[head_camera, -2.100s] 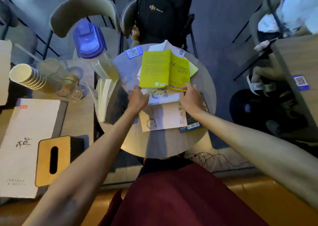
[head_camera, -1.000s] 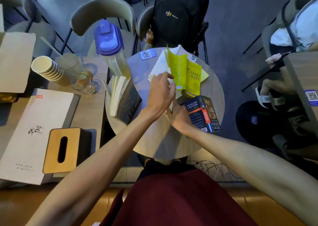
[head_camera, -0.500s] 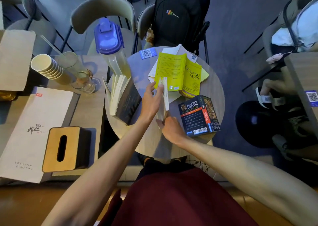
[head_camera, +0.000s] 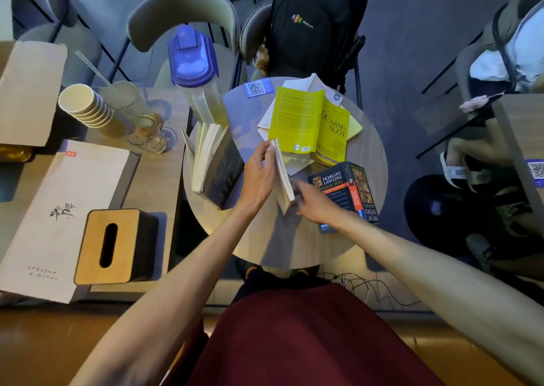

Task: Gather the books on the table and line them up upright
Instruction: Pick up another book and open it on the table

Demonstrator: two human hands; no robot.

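On the round table my left hand and my right hand hold a thin white book on its edge, one hand on each side. A row of upright books, dark cover outermost, stands at the table's left. A yellow book lies spread cover-up at the back, over white books. A dark blue book lies flat to the right, next to my right hand.
A blue-lidded pitcher stands behind the upright row. On the side table to the left are stacked paper cups, glasses, a wooden tissue box and a white box. A black backpack sits on a chair beyond.
The yellow book went back down spread on the pile. Both hands took the thin white book from the pile and stood it on edge at the table's middle.
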